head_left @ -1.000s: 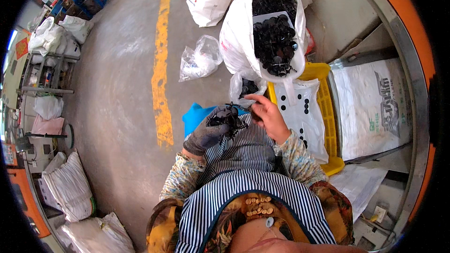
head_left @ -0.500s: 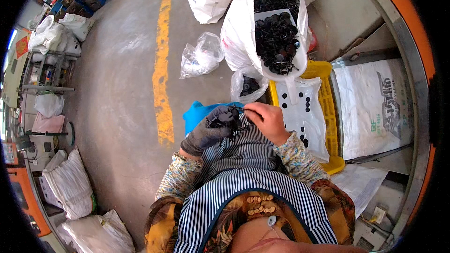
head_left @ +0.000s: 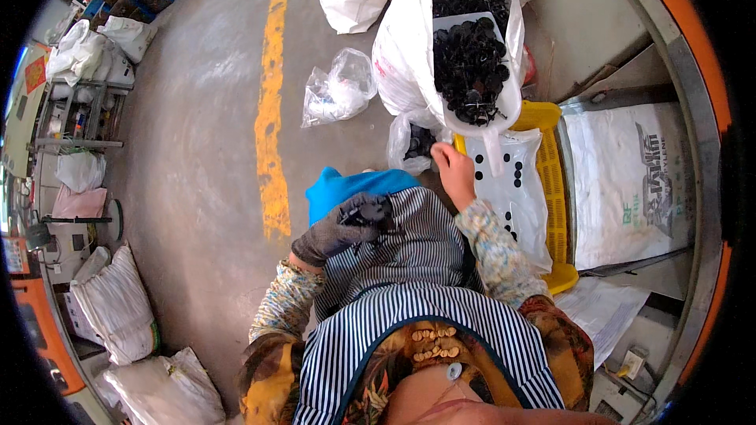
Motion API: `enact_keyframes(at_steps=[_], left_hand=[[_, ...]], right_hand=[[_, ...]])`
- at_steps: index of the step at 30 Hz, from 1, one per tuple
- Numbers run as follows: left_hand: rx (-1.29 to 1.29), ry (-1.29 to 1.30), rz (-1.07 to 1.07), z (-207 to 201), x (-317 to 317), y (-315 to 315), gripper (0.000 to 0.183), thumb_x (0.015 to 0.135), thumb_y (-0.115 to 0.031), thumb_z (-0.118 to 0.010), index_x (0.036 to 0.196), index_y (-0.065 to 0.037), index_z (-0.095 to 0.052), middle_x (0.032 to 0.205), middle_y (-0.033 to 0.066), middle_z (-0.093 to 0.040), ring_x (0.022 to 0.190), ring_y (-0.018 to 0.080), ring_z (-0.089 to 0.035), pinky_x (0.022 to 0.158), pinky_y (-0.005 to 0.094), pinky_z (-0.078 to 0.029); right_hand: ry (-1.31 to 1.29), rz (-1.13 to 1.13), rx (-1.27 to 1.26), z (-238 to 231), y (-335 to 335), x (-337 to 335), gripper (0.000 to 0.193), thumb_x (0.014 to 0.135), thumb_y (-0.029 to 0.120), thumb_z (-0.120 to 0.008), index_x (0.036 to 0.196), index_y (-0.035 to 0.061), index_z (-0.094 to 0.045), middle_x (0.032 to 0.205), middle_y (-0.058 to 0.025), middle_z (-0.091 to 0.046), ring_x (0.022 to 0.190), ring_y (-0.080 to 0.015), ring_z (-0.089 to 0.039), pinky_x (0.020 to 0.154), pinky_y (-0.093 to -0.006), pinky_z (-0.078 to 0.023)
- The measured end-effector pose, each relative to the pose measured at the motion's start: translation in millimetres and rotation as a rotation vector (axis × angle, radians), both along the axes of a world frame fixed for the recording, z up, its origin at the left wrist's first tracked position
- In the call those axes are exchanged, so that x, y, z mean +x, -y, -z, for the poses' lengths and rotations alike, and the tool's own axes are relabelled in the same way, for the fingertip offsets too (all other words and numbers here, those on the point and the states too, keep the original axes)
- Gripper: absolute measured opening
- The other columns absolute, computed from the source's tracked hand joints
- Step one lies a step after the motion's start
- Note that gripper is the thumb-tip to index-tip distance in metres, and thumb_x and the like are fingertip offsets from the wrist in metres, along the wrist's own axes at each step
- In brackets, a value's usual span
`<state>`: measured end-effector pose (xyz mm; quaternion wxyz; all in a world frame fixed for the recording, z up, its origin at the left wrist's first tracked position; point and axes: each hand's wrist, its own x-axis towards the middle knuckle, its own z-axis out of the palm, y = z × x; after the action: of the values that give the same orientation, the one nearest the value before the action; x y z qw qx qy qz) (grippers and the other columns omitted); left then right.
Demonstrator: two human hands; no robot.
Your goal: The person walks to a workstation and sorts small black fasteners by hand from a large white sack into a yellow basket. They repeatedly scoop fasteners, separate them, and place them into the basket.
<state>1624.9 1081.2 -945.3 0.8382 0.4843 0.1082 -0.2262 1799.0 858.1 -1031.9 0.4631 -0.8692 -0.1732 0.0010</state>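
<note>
My left hand [head_left: 335, 234], in a dark grey glove, is closed around several black plastic parts [head_left: 370, 211] above my lap. Bare and with its fingers drawn together, my right hand [head_left: 455, 177] is at the near right side of a small clear bag [head_left: 400, 142]. Black pieces [head_left: 420, 142] show in that bag's mouth. Whether anything is between the right fingertips is too small to make out. Beyond the right hand, a white scoop [head_left: 492, 142] heaped with black round-headed, stemmed parts [head_left: 472, 71] rests in the mouth of a large white sack [head_left: 405, 47].
A yellow crate [head_left: 555, 189] at my right holds a white plastic sheet [head_left: 524, 212] with small black discs on it. Another clear bag [head_left: 340, 90] lies on the floor near a yellow line [head_left: 270, 110]. A flattened white sack [head_left: 622, 189] is farther right.
My right hand has left the parts at the left hand and moved right and away from me, beside the small bag. My left hand has shifted slightly left and nearer.
</note>
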Motion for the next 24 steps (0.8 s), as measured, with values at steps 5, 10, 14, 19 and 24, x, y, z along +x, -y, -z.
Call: enact_keyframes(at_steps=[5, 10, 14, 19, 24], left_hand=[[-0.072, 0.052, -0.168, -4, 9, 16, 0.062, 0.080, 0.000, -0.071, 0.137, -0.005, -0.047, 0.123, 0.0056, -0.058, 0.110, 0.0173, -0.058, 0.096, 0.0302, -0.049], [0.039, 0.106, -0.149, -6, 10, 13, 0.058, 0.081, -0.002, -0.073, 0.133, -0.006, -0.050, 0.118, 0.0023, -0.060, 0.109, 0.0146, -0.057, 0.095, 0.0296, -0.049], [0.155, 0.219, -0.070, -21, 13, 22, 0.057, 0.079, -0.003, -0.076, 0.130, -0.006, -0.051, 0.120, 0.0030, -0.059, 0.110, 0.0132, -0.056, 0.094, 0.0298, -0.049], [0.563, 0.495, -0.057, -14, 12, 25, 0.060, 0.074, -0.004, -0.080, 0.127, -0.004, -0.051, 0.118, 0.0087, -0.061, 0.110, 0.0205, -0.059, 0.094, 0.0345, -0.048], [1.300, 0.706, -0.062, -23, 8, 26, 0.051, 0.073, -0.011, -0.080, 0.118, -0.007, -0.057, 0.109, 0.0142, -0.063, 0.101, 0.0323, -0.062, 0.085, 0.0395, -0.051]], right_hand=[[-0.031, -0.077, -0.432, 41, -16, 31, 0.036, 0.091, 0.028, -0.061, 0.117, 0.0018, -0.061, 0.104, -0.0185, -0.067, 0.085, -0.0355, -0.066, 0.071, -0.0438, -0.052], [0.366, -0.377, 0.145, -90, -9, -37, 0.033, 0.084, 0.016, -0.069, 0.116, 0.0084, -0.064, 0.105, -0.0100, -0.066, 0.090, -0.0258, -0.064, 0.080, -0.0353, -0.051], [0.882, -0.567, -0.028, -139, -14, -55, 0.030, 0.077, 0.015, -0.069, 0.107, 0.0096, -0.067, 0.117, -0.0036, -0.062, 0.106, -0.0247, -0.058, 0.083, -0.0371, -0.050], [0.731, -0.627, -0.046, -133, -3, -70, 0.026, 0.074, 0.011, -0.069, 0.099, 0.0036, -0.064, 0.117, -0.0087, -0.058, 0.099, -0.0254, -0.056, 0.082, -0.0360, -0.047], [-0.431, -0.661, 0.282, -143, 6, -69, 0.011, 0.080, 0.006, -0.060, 0.088, -0.0012, -0.058, 0.113, -0.0087, -0.054, 0.088, -0.0171, -0.053, 0.077, -0.0278, -0.045]])
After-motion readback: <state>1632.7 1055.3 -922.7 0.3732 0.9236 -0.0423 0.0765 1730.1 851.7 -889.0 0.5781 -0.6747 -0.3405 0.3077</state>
